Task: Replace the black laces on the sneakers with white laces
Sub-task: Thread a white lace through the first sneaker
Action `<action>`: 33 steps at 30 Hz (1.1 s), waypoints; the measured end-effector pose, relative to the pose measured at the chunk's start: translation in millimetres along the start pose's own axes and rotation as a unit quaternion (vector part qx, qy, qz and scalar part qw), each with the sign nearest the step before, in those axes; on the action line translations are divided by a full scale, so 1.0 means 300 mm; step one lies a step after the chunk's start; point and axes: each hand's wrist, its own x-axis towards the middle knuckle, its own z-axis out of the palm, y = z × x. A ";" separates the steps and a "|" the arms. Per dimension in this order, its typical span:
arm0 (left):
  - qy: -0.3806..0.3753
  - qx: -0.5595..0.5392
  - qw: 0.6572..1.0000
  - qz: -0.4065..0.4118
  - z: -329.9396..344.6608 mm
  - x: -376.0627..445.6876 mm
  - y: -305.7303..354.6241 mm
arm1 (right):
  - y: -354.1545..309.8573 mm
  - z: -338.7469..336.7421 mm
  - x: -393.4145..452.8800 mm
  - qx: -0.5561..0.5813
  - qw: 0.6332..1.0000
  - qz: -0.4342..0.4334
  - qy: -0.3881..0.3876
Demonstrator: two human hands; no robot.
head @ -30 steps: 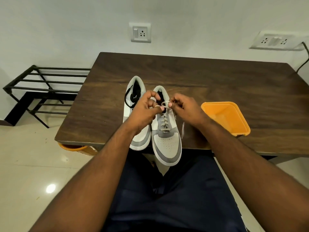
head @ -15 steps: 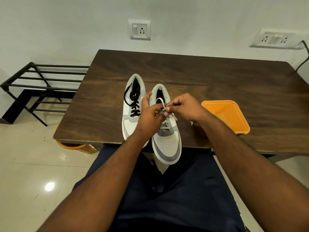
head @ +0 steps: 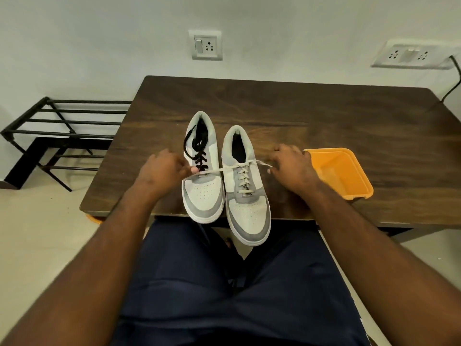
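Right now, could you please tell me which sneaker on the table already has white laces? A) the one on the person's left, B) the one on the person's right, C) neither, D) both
B: the right sneaker carries the white lace, its ends pulled outward by the left hand and right hand, while the left sneaker keeps its black lace.

On the dark wooden table I count two grey-and-white sneakers: one with black laces, one with white laces. There is one orange plastic tray, two bare hands, left and right, and two white wall sockets.
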 end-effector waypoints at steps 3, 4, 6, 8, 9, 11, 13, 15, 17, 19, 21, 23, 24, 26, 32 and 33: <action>0.055 -0.104 0.992 0.043 0.079 -0.020 0.070 | -0.059 0.029 -0.016 0.138 0.989 -0.032 0.041; 0.058 -0.158 0.985 0.048 0.110 -0.025 0.107 | -0.075 0.041 -0.017 0.191 0.979 -0.034 0.059; 0.066 -0.223 0.972 0.035 0.175 -0.028 0.171 | -0.095 0.065 -0.022 0.247 0.965 -0.026 0.082; 0.073 -0.285 0.956 0.008 0.228 -0.027 0.213 | -0.105 0.086 -0.024 0.271 0.958 -0.016 0.094; 0.078 -0.300 0.951 -0.003 0.245 -0.026 0.229 | -0.110 0.089 -0.023 0.282 0.954 -0.014 0.098; 0.083 -0.295 0.952 -0.003 0.263 -0.027 0.250 | -0.114 0.090 -0.017 0.280 0.954 -0.014 0.109; 0.096 -0.255 0.962 0.018 0.262 -0.027 0.246 | -0.094 0.091 -0.013 0.230 0.965 -0.012 0.128; 0.099 -0.227 0.969 0.008 0.246 -0.015 0.212 | -0.055 0.093 -0.010 0.138 0.982 0.001 0.127; 0.078 -0.185 0.980 -0.007 0.225 0.000 0.177 | -0.028 0.094 -0.008 0.061 0.995 0.011 0.077; 0.060 -0.110 0.992 0.014 0.205 0.008 0.168 | -0.032 0.093 -0.008 0.047 0.998 0.024 0.046; 0.073 0.013 0.996 0.045 0.176 0.008 0.179 | -0.044 0.083 -0.003 0.105 0.991 0.062 0.051; 0.078 0.102 0.990 0.049 0.139 -0.001 0.199 | -0.052 0.062 -0.004 0.279 0.950 0.138 0.036; 0.073 0.097 0.991 0.051 0.121 -0.003 0.206 | -0.059 0.047 -0.006 0.396 0.901 0.174 0.012; 0.045 -0.057 0.996 0.058 0.094 -0.005 0.218 | -0.080 0.010 -0.018 0.581 0.791 0.193 -0.028; -0.049 -0.560 0.827 0.028 0.116 -0.006 0.268 | -0.158 -0.019 -0.019 0.744 0.652 0.145 -0.021; -0.048 -0.588 0.807 0.022 0.129 -0.001 0.270 | -0.165 -0.015 -0.015 0.738 0.660 0.143 -0.008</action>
